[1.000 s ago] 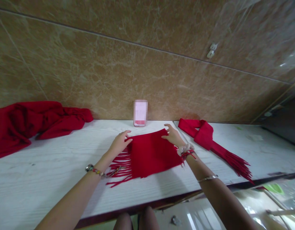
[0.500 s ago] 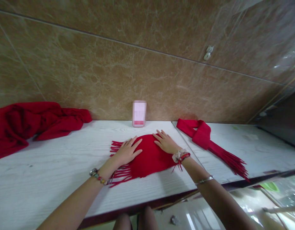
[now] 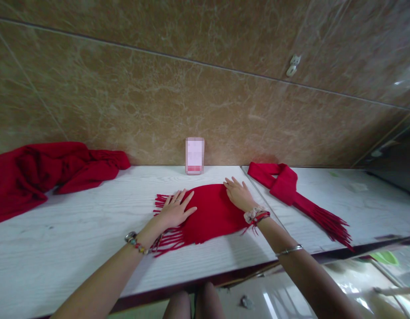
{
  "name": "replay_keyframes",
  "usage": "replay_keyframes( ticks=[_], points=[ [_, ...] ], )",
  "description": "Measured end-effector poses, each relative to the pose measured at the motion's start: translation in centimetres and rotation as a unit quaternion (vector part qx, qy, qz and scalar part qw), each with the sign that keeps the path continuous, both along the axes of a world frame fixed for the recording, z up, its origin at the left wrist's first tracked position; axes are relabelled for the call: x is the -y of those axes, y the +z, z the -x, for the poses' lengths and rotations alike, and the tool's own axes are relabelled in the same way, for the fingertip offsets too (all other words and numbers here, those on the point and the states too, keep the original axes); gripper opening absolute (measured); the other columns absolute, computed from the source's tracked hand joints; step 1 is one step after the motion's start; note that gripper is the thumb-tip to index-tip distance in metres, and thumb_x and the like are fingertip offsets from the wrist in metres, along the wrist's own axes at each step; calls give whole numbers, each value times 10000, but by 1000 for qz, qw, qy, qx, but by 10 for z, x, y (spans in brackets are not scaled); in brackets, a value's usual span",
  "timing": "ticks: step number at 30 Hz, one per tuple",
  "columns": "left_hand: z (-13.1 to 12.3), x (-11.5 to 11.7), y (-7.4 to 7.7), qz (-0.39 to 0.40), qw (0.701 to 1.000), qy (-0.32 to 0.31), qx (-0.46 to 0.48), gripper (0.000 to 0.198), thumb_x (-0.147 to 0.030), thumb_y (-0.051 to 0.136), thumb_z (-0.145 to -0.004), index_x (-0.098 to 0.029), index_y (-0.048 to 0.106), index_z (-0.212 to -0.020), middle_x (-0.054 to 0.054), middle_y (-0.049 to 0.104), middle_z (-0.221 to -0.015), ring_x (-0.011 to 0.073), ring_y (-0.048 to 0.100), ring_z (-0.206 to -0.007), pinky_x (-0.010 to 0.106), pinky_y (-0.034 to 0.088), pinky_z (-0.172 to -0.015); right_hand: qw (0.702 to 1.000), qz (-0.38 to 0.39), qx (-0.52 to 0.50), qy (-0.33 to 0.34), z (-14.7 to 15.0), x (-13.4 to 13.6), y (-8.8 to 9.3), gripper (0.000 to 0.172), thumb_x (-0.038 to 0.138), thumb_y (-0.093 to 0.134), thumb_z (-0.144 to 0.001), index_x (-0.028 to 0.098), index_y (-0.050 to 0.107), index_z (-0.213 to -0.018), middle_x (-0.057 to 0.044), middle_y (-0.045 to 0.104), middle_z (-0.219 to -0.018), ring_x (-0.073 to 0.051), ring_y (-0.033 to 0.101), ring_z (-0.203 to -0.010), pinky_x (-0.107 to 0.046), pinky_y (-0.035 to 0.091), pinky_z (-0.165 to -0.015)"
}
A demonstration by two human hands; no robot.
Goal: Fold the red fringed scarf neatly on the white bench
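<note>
A folded red scarf (image 3: 208, 215) lies flat on the white wood-grain counter (image 3: 101, 230), its fringe spread towards the left. My left hand (image 3: 177, 211) rests on the fringed end, palm down and fingers apart. On the scarf's right end lies my right hand (image 3: 240, 195), also flat with its fingers stretched out. Neither hand grips the cloth. To the right, a second red scarf (image 3: 286, 186) is looped through itself, its fringe reaching towards the counter's front edge.
A phone (image 3: 194, 156) leans upright against the brown marbled wall (image 3: 151, 88). Crumpled red cloth (image 3: 58, 170) is heaped at the far left. Below the front edge on the right are a green item (image 3: 385, 258) and shiny plastic. A seam crosses the counter beside my right hand.
My right hand has slid to the right over the scarf, out to its right end. My left hand has stayed on the fringed end. The camera view has shifted slightly.
</note>
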State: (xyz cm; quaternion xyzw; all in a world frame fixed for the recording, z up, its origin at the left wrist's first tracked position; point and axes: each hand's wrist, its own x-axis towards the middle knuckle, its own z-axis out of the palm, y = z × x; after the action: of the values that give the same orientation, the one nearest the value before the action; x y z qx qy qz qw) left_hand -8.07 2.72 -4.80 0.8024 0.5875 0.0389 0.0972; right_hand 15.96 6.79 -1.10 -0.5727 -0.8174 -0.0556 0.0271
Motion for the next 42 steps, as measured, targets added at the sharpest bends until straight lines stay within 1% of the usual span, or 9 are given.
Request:
replay_keyframes(
  ticks=[3, 8, 17, 21, 26, 29, 31, 38, 42],
  points=[
    [0, 0, -2, -19, 1000, 3, 5, 621, -568, 222, -859, -239, 212, -1385, 120, 213, -1442, 310, 189, -1312, 513, 220, -1010, 1000, -20, -11, 5, 4, 2, 5, 406, 173, 344, -859, 185, 477, -1242, -87, 353, -1392, -239, 253, -1301, -518, 263, -1010],
    [0, 0, -3, -23, 1000, 6, 14, 624, -580, 237, -851, -247, 230, -1379, 113, 230, -1438, 308, 200, -1309, 513, 219, -1014, 988, 19, 16, 154, 17, 13, 3, 435, 265, 298, -900, 194, 361, -1324, -86, 365, -1383, -218, 300, -1281, -530, 207, -1030],
    [-5, 4, 14, 47, 998, 32, 1, 613, -532, 266, -868, -220, 196, -1391, 108, 143, -1459, 296, 114, -1328, 505, 167, -1043, 999, 29, -42, -2, -43, -9, -11, 460, 295, 223, -906, 173, 354, -1331, -104, 334, -1398, -246, 257, -1298, -543, 255, -1007],
    [-6, 1, 17, 7, 999, 20, 27, 541, -456, 310, -879, -183, 318, -1347, 121, 129, -1464, 302, 98, -1329, 501, 178, -1046, 992, 13, -121, 16, -67, -8, -25, 479, 311, 199, -905, 146, 388, -1313, -120, 392, -1364, -217, 285, -1288, -444, 308, -1015],
    [-33, -1, 34, -99, 988, -104, 61, 441, -373, 349, -890, -175, 422, -1277, 115, 229, -1443, 261, 160, -1326, 420, 237, -1051, 989, 65, -135, 15, -66, 11, -34, 463, 304, 227, -899, 169, 368, -1319, -103, 340, -1397, -210, 231, -1309, -486, 234, -1035],
    [-65, -6, 43, -103, 969, -219, 52, 436, -399, 362, -889, -203, 425, -1274, 90, 274, -1430, 236, 195, -1320, 410, 225, -1058, 989, 71, -132, 14, -66, 17, -35, 460, 291, 224, -901, 182, 342, -1333, -96, 314, -1411, -210, 202, -1318, -507, 204, -1038],
    [-84, -11, 43, -95, 965, -242, 38, 460, -434, 345, -890, -227, 391, -1298, 77, 271, -1432, 243, 190, -1322, 443, 211, -1054, 988, 78, -133, 11, -68, 17, -37, 457, 285, 224, -900, 183, 352, -1327, -98, 318, -1409, -223, 208, -1316, -531, 194, -1032],
    [-100, -25, 20, -88, 981, -173, 16, 554, -487, 286, -886, -180, 313, -1347, 86, 291, -1420, 247, 197, -1320, 445, 170, -1064, 955, 3, -297, 15, -56, 10, -35, 514, 412, 223, -889, 162, 395, -1304, -105, 406, -1356, -192, 306, -1280, -426, 251, -1054],
    [-89, -25, 19, -83, 986, -141, 7, 583, -489, 301, -878, -151, 298, -1353, 89, 270, -1427, 244, 201, -1319, 435, 166, -1067, 945, 48, -319, 56, -30, 12, -28, 533, 436, 256, -876, 149, 394, -1303, -106, 422, -1344, -201, 352, -1255, -421, 277, -1044]
  ],
)
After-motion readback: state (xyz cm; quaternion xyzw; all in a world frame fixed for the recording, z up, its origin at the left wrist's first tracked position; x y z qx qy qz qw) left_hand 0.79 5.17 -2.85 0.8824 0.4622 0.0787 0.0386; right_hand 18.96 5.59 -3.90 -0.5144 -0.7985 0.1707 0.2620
